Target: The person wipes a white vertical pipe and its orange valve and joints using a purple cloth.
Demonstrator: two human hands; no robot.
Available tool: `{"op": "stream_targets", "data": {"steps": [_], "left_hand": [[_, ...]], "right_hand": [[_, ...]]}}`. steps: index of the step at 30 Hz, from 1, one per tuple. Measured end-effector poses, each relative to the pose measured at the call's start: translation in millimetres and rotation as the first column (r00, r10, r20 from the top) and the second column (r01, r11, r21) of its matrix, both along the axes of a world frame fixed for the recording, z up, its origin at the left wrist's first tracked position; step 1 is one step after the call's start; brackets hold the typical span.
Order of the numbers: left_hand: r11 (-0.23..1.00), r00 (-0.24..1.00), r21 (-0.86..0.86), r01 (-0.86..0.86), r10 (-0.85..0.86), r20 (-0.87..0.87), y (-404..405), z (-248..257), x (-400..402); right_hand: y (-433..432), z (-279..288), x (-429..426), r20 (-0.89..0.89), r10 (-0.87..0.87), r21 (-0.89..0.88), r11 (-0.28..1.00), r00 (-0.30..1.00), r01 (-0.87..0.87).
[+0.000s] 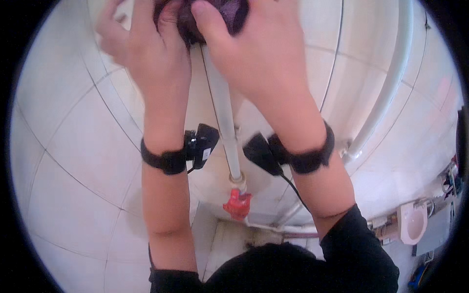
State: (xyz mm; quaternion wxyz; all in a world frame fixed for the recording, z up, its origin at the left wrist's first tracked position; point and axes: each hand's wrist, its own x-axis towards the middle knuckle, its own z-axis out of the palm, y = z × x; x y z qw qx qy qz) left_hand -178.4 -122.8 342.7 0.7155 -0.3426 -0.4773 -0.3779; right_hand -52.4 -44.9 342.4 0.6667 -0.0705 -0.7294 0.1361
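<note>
A bunched dark purple cloth [234,16] is at the top edge of the head view, partly cut off, at the upper end of a white pipe [221,106]. My right hand [262,51] grips it, with the thumb lying across its front. On its other side, my left hand [152,51] has its thumb pressed into the cloth. The outer fingers of that hand are spread and blurred, and some fingertips of both hands lie out of frame. Whether the cloth wraps around the pipe is hidden.
A red valve handle [238,205] sits at the pipe's lower end. A second pale pipe [388,84] runs along the tiled wall [80,157] at right. Black strapped devices [205,146] are on both wrists, one trailing a cable. A pink washbasin [414,227] stands lower right.
</note>
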Motion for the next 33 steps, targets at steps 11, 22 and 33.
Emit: {"op": "stream_targets", "data": {"steps": [11, 22, 33], "left_hand": [[0.622, 0.342, 0.146, 0.769, -0.594, 0.728, 11.4, -101.2, 46.1], [0.429, 0.172, 0.227, 0.874, -0.710, 0.683, -17.9, -123.5, 37.3], [0.739, 0.722, 0.019, 0.674, -0.663, 0.199, 12.1, 159.5, 9.6]], "right_hand": [[11.5, -61.5, 6.9, 0.366, -0.127, 0.088, 0.991, 0.922, 0.101], [-2.8, -90.4, 16.7, 0.442, -0.072, 0.043, 0.997, 0.894, 0.059], [3.7, 157.4, -5.9, 0.081, -0.190, 0.145, 0.974, 0.979, 0.177]]}}
